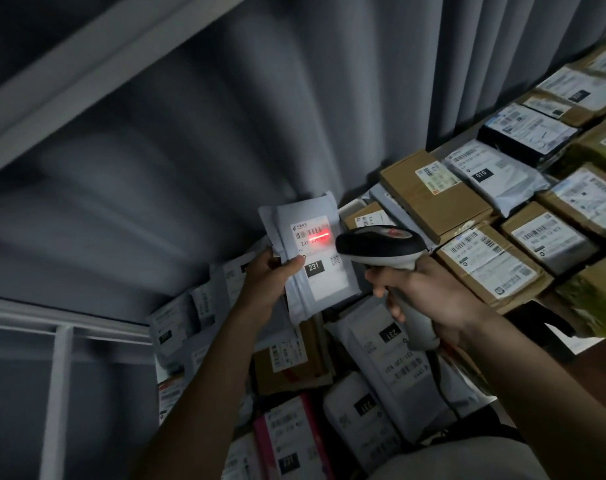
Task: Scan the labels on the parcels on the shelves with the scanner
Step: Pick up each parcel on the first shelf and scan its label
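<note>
I see the left hand (272, 271) at centre frame, pinching a flat pale-grey plastic mailer parcel (308, 258) by its left edge, thumb on the front, holding it raised and tilted above the stacks. Its white shipping label (317, 252) faces me, black "231" tag on it. A red scan line (318, 234) sits across the barcode at the label's top. The right hand (429, 299), at 4 o'clock from the parcel, grips the handle of a black-and-grey pistol-type barcode scanner (381, 245), fingers curled tight round it; the scanner head is just beside the label's right edge, at 3 o'clock. Brown cardboard boxes (433, 192) with labels fill the shelf at 2 o'clock. More grey mailer bags (395, 372) lie piled at 6 o'clock. Grey pleated curtain (294, 98) hangs behind at 12 o'clock.
</note>
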